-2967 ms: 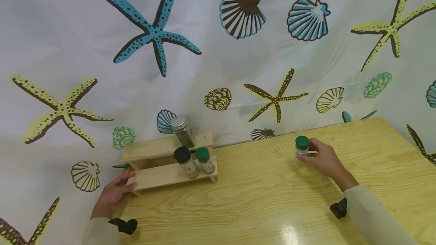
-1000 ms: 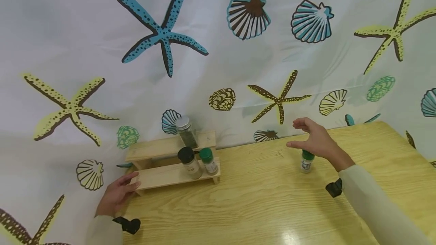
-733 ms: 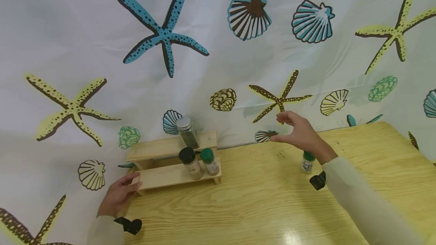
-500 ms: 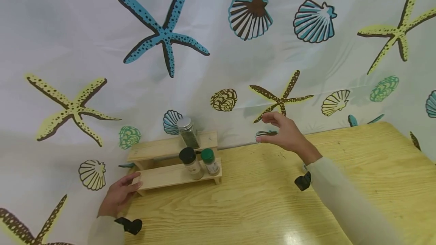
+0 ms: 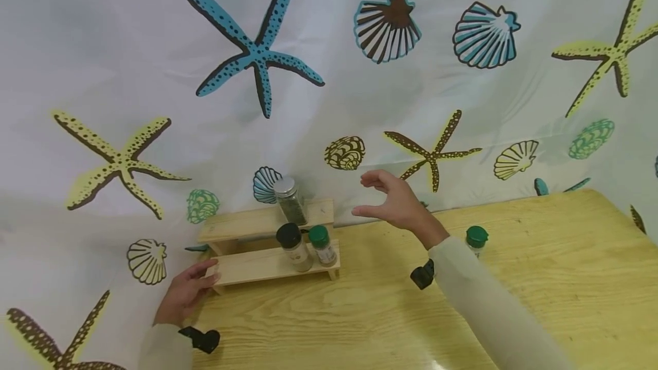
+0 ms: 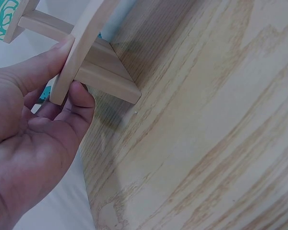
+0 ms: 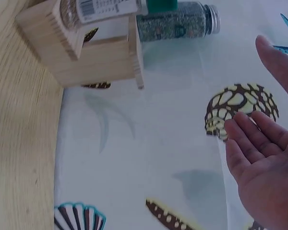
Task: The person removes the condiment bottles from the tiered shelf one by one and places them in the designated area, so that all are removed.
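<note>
A two-tier wooden spice rack (image 5: 247, 267) stands on the table against the patterned cloth. My left hand (image 5: 185, 290) pinches the left end of its lower shelf; the left wrist view shows the thumb on one face of the board and curled fingers (image 6: 81, 98) on the other. Upright on the lower shelf are a black-capped spice jar (image 5: 295, 250) and a green-capped one (image 5: 324, 247). A silver-lidded jar of green herbs (image 5: 291, 203) occupies the upper shelf. Holding nothing, my right hand (image 5: 398, 201) hovers right of the rack, thumb and fingers spread apart.
Another green-capped jar (image 5: 477, 238) stands on the wooden table (image 5: 319, 324) at the right, partly hidden behind the right sleeve (image 5: 483, 290). A cloth (image 5: 329, 101) printed with starfish and shells hangs behind the table's back edge.
My right hand has let go of the green-capped jar on the table and moved left toward the rack. The left hand keeps its hold on the shelf end. The head view has shifted slightly.
</note>
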A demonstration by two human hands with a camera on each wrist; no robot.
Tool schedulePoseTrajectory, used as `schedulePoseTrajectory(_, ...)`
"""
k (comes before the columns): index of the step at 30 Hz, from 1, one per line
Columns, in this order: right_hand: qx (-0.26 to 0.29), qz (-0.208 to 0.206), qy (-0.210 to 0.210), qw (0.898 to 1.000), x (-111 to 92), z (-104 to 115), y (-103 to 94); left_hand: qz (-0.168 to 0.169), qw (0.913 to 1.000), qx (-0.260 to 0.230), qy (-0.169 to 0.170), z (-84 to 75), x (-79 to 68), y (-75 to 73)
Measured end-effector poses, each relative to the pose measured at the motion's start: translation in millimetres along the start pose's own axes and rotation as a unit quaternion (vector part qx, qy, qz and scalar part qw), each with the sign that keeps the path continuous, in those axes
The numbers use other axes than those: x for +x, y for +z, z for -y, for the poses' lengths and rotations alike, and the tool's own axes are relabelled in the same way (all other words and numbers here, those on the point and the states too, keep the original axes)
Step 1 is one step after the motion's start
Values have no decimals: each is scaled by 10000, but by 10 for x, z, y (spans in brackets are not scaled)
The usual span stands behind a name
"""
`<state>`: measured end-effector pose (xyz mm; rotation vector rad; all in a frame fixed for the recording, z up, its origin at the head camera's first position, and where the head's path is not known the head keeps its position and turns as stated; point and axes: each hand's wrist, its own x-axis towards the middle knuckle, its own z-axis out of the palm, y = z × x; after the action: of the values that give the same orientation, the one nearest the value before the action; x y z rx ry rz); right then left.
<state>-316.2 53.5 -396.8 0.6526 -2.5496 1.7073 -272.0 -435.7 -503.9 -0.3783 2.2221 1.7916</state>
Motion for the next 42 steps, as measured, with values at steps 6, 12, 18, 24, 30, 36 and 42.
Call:
schedulePoseTrajectory(6,83,207,-65,9997,186,110,193,48,9999,-138,34,8,20,45)
schedulePoseTrajectory(12,-93,428,-31,9990,393,173,379,22,9999,-117,1,1,13,12)
schedulePoseTrajectory(18,-72,470,-115,9988,562,212,616,-41,9998,-87,-149,-3,-41,-30)
schedulePoseTrajectory(24,120,457,-167,9987,656,197,789,8,9999,-107,-66,-14,-30,-2)
schedulePoseTrajectory(30,210,393,-155,9989,737,194,913,46,9999,-102,-57,-33,-40,20)
schedulePoseTrajectory(36,185,479,-78,9987,784,215,1042,-19,9999,-117,33,-32,-54,28)
schedulePoseTrajectory(42,-96,462,111,9988,798,211,1148,-30,10000,-1,52,-20,-44,3)
